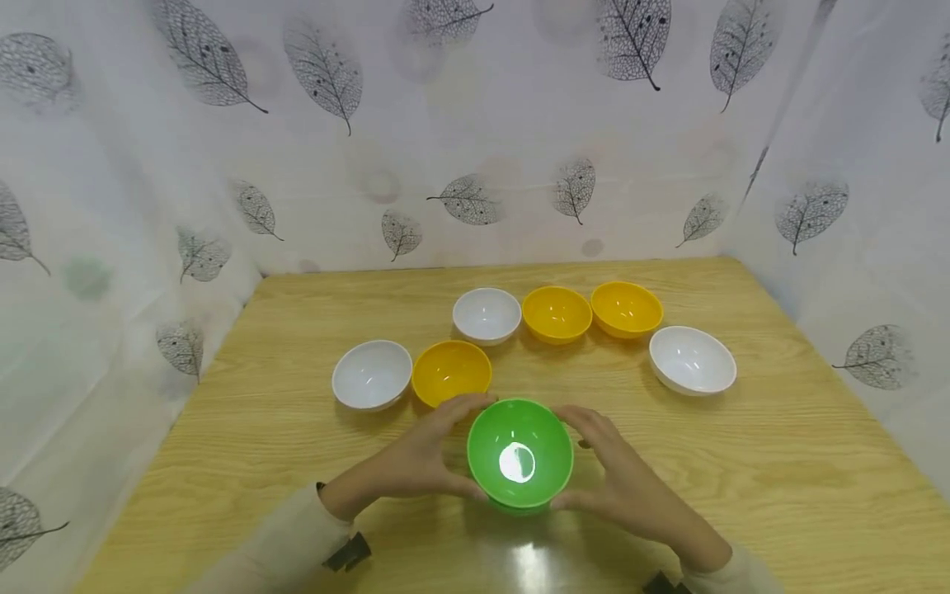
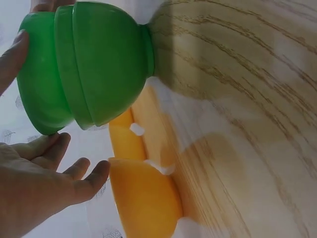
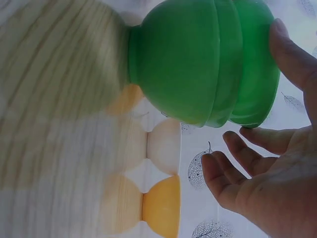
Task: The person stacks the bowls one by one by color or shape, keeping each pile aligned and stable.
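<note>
While left hand (image 1: 416,458) and right hand (image 1: 619,474) are gripping top green bowl (image 1: 519,445) from opposite sides, it's sitting nested in lower green stack (image 2: 111,64), near-middle of table (image 1: 252,445). Probably feeling light, stiff, slippery; rim sides offering best hold imo.

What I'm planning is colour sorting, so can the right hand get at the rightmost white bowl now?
Probably not yet: the right hand and left hand both hold the top green bowl. No other bowl blocks the rightmost white bowl, though.
</note>
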Demonstrator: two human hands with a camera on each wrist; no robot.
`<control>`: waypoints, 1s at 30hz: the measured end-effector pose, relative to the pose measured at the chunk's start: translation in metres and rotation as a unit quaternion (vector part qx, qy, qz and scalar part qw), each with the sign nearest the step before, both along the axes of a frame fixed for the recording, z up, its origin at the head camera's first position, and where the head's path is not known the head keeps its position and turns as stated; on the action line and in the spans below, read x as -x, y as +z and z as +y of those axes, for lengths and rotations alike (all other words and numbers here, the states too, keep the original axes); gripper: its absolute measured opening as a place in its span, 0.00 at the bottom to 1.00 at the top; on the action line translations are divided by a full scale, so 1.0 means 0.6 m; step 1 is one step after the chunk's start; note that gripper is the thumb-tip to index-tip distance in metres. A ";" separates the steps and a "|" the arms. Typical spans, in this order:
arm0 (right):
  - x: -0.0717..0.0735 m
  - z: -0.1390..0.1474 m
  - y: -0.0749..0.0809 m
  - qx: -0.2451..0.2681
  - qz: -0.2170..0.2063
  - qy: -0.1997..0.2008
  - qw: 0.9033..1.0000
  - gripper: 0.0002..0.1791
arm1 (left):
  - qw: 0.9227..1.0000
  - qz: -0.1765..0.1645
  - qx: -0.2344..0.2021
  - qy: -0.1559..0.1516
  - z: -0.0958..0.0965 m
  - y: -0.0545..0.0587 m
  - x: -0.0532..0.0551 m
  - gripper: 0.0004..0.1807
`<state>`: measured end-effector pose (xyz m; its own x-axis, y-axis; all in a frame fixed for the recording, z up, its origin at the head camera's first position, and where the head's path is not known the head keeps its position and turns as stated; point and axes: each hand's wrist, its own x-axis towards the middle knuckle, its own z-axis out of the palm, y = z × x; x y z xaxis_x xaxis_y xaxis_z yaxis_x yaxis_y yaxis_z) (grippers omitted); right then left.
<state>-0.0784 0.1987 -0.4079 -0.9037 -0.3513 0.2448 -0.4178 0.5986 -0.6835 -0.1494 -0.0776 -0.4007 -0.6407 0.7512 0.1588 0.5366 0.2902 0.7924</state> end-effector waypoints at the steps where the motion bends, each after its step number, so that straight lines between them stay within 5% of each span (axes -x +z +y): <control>1: 0.000 0.000 -0.001 -0.005 -0.006 -0.003 1.000 0.53 | 1.000 -0.001 0.001 -0.001 0.000 -0.002 0.000 0.56; 11: -0.001 -0.001 -0.005 -0.009 -0.030 -0.001 1.000 0.52 | 0.998 -0.025 0.050 0.005 0.001 -0.017 0.001 0.58; 30: -0.004 -0.005 -0.003 -0.022 -0.047 -0.008 0.999 0.54 | 0.995 -0.076 0.056 0.038 -0.001 -0.020 -0.009 0.59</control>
